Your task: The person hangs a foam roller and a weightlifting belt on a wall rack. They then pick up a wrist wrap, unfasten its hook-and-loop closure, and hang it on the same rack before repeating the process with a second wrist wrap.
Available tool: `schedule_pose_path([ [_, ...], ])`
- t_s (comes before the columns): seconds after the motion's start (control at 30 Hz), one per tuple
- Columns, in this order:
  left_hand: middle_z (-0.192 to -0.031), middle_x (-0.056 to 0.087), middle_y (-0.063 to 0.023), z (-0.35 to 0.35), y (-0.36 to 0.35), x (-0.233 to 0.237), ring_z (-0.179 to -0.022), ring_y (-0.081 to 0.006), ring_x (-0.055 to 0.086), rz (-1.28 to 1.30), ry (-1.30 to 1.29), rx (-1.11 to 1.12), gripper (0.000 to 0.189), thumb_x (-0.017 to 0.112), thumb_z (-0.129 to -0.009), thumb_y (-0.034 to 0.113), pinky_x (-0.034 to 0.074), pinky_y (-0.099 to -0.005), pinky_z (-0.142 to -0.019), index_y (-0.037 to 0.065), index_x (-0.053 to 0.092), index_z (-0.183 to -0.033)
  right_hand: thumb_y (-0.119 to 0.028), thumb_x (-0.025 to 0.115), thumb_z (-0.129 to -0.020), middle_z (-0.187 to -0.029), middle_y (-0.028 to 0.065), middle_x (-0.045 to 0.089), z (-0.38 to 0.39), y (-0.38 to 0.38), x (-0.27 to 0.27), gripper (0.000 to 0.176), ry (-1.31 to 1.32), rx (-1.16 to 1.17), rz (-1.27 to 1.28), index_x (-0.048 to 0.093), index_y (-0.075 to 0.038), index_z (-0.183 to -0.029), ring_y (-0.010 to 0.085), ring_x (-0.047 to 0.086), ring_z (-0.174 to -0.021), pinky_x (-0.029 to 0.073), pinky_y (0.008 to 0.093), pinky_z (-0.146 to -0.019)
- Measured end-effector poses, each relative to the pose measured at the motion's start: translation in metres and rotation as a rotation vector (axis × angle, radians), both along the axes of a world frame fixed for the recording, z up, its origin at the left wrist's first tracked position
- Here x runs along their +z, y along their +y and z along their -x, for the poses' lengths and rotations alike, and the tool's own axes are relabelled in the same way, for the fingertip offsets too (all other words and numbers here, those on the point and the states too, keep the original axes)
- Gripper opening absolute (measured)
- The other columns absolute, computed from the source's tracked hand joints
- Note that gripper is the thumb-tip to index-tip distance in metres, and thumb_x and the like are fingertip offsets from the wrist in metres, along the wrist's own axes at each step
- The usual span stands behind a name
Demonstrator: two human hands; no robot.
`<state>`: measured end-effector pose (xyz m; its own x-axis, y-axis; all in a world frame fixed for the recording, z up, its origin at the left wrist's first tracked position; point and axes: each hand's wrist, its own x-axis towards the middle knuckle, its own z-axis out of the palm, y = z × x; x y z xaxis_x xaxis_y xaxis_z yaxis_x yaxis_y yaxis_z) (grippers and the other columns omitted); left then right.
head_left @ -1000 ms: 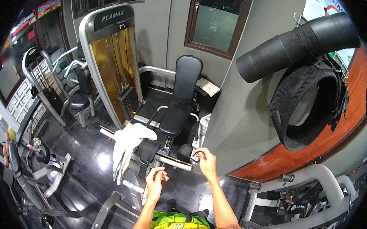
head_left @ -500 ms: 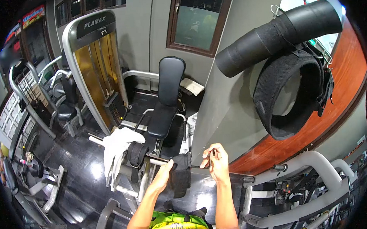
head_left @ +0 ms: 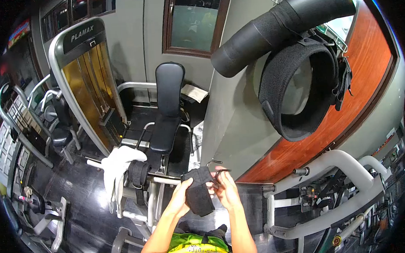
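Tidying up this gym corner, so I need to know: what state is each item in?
black strap, held up between both hands.
left hand, shut on the strap's edge.
right hand, shut on its ring end.
second strap, wrapped round the machine bar.
white towel, draped over that bar.
mesh belt, hanging on the wall.
foam roll, hung above the belt.

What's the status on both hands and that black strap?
Left hand grips black strap. Right hand pinches its ring end. Second strap, white towel hang on bar beyond, not in the way.
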<state>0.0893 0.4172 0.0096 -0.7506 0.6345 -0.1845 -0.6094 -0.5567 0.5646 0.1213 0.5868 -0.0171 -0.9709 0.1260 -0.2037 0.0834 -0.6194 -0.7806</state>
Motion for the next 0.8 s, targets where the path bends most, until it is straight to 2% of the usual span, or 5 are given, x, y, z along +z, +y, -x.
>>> schedule_pose_path([
  [0.13, -0.108, 0.062, -0.0172, 0.004, 0.007, -0.002, -0.099, -0.0320, 0.061, -0.017, -0.009, 0.133, 0.049, 0.041, -0.093, 0.039, 0.048, -0.0452, -0.091, -0.002, 0.051, -0.119, -0.034, 0.037, -0.100, -0.111, 0.0087, 0.060, -0.013, -0.006, -0.022, 0.043, 0.057, 0.161, -0.296, 0.046, -0.005, -0.131, 0.0122, 0.056, -0.096, 0.040, 0.0250, -0.092],
  [0.27, -0.111, 0.061, -0.0180, 0.013, -0.001, 0.011, -0.103, -0.0335, 0.060, -0.002, -0.002, 0.131, 0.059, 0.042, -0.089, 0.050, 0.044, -0.0466, -0.093, 0.000, 0.052, -0.119, -0.038, 0.038, -0.099, -0.100, 0.0060, 0.064, -0.032, 0.017, -0.052, 0.046, 0.040, 0.702, -0.133, 0.050, -0.002, -0.124, 0.0124, 0.058, -0.088, 0.047, 0.0282, -0.085],
  [0.43, -0.108, 0.061, -0.0178, 0.033, -0.012, -0.001, -0.105, -0.0348, 0.058, -0.078, -0.023, 0.303, 0.058, 0.038, -0.092, 0.050, 0.043, -0.0468, -0.095, 0.000, 0.053, -0.116, -0.024, 0.049, -0.097, -0.105, 0.0061, 0.062, -0.052, 0.027, -0.017, 0.037, 0.016, 0.741, -0.374, 0.047, -0.001, -0.126, 0.0139, 0.059, -0.086, 0.051, 0.0273, -0.077],
  [0.67, -0.101, 0.062, -0.0148, 0.035, -0.016, 0.006, -0.099, -0.0303, 0.059, -0.145, -0.021, 0.479, 0.053, 0.037, -0.094, 0.047, 0.043, -0.0470, -0.096, 0.000, 0.056, -0.109, -0.003, 0.057, -0.089, -0.101, 0.0036, 0.058, -0.070, 0.045, -0.011, 0.034, 0.175, 0.288, -0.441, 0.051, -0.004, -0.123, 0.0119, 0.058, -0.087, 0.053, 0.0265, -0.070],
  [0.8, -0.100, 0.062, -0.0137, 0.034, -0.013, 0.000, -0.099, -0.0314, 0.058, -0.113, 0.009, 0.480, 0.053, 0.035, -0.094, 0.048, 0.044, -0.0458, -0.095, 0.002, 0.056, -0.110, -0.033, 0.069, -0.081, -0.112, 0.0114, 0.058, -0.074, 0.064, -0.020, 0.057, 0.265, 0.297, -0.439, 0.051, 0.000, -0.123, 0.0213, 0.059, -0.096, 0.048, 0.0328, -0.079],
])
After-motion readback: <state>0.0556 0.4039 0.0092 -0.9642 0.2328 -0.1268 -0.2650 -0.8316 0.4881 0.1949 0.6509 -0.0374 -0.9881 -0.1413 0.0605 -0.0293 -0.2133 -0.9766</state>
